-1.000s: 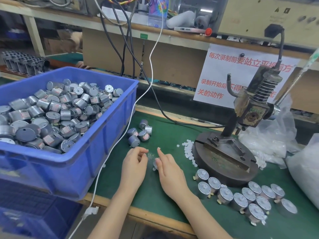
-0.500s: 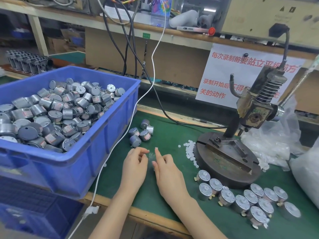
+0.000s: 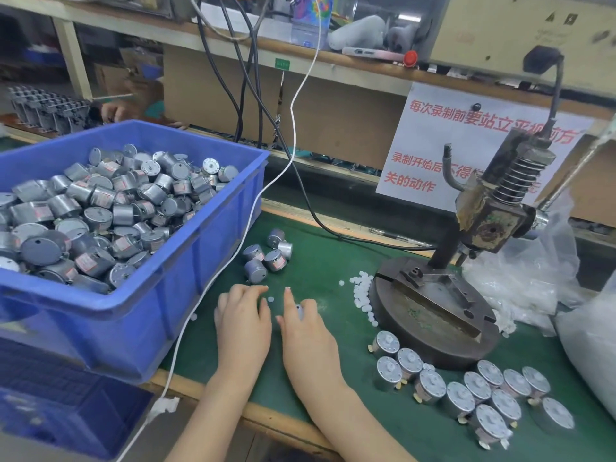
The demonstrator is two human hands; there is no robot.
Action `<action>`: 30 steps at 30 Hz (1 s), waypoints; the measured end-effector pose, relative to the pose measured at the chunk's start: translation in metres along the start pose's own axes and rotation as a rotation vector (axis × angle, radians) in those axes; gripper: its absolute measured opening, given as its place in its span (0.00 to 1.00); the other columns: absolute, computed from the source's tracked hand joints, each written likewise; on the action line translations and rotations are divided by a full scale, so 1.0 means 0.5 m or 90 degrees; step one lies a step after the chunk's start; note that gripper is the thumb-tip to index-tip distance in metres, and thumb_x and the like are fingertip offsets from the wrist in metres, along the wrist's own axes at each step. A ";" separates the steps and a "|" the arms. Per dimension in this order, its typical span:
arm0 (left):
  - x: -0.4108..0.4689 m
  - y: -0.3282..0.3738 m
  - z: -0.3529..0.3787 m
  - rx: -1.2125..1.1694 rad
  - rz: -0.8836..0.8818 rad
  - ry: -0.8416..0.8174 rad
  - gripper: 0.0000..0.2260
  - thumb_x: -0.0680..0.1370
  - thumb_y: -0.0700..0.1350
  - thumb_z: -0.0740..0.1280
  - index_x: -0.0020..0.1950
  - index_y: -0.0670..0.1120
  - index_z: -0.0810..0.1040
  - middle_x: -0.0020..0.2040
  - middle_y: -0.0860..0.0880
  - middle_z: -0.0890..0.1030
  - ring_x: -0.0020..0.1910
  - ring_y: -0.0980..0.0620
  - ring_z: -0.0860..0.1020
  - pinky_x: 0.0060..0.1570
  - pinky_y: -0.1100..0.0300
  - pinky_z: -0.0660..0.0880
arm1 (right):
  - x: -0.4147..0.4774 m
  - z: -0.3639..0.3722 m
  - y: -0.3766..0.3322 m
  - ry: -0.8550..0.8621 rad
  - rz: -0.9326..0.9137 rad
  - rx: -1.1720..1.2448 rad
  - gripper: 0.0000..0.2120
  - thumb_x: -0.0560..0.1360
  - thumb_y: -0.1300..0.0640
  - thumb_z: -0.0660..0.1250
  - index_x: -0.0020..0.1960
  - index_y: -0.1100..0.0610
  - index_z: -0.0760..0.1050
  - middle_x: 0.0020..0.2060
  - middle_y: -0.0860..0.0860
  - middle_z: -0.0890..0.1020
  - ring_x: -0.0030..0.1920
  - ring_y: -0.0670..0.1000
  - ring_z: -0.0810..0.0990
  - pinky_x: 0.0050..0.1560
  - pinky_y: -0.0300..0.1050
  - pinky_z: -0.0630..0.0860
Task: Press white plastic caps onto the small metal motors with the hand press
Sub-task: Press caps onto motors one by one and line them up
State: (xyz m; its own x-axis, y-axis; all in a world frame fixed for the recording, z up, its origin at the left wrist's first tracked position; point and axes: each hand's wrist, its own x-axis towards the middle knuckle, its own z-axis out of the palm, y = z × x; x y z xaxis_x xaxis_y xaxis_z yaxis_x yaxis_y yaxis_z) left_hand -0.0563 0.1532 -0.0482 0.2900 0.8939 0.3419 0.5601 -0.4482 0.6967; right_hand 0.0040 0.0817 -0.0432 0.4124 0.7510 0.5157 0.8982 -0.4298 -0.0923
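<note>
Left hand (image 3: pixel 243 315) rests on the mat (image 3: pixel 333 255), fingers loosely extended, nothing visible in them. Right hand (image 3: pixel 308 331) is curled over a mostly hidden motor (image 3: pixel 299 308). One cap (image 3: pixel 270 299) lies between the hands. Press (image 3: pixel 433 305) stands to the right.

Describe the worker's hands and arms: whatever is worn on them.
Both the left hand and the right hand are bare: no gloves, rings, watch or bracelet show. The forearms are uncovered down to the frame's edge, no sleeve in view. Nails look unpainted.
</note>
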 end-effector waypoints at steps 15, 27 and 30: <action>-0.029 0.025 0.005 0.021 0.374 -0.198 0.21 0.73 0.45 0.62 0.67 0.46 0.70 0.56 0.52 0.73 0.54 0.52 0.69 0.55 0.64 0.65 | 0.016 -0.015 0.076 -0.002 0.428 0.948 0.14 0.82 0.55 0.51 0.64 0.43 0.66 0.25 0.45 0.75 0.23 0.45 0.73 0.26 0.35 0.69; -0.039 0.034 -0.006 -0.056 0.344 -0.191 0.20 0.73 0.54 0.60 0.64 0.49 0.71 0.49 0.59 0.71 0.50 0.60 0.69 0.48 0.72 0.61 | 0.008 -0.020 0.089 -0.088 0.343 0.855 0.15 0.82 0.52 0.49 0.59 0.45 0.73 0.24 0.43 0.73 0.23 0.42 0.67 0.24 0.34 0.64; -0.039 0.034 0.001 -0.045 0.321 -0.197 0.22 0.75 0.57 0.61 0.67 0.52 0.67 0.52 0.60 0.71 0.54 0.61 0.69 0.49 0.72 0.61 | 0.003 -0.022 0.086 -0.120 0.314 0.814 0.14 0.81 0.49 0.50 0.58 0.42 0.74 0.37 0.47 0.78 0.32 0.45 0.72 0.29 0.34 0.68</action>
State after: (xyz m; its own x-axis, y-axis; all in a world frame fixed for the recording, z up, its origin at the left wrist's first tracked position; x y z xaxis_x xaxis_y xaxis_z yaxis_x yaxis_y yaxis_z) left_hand -0.0522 0.1282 -0.0434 0.7252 0.5211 0.4500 0.2440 -0.8057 0.5397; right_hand 0.0413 0.0588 -0.0370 0.6468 0.7574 0.0892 0.1268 0.0086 -0.9919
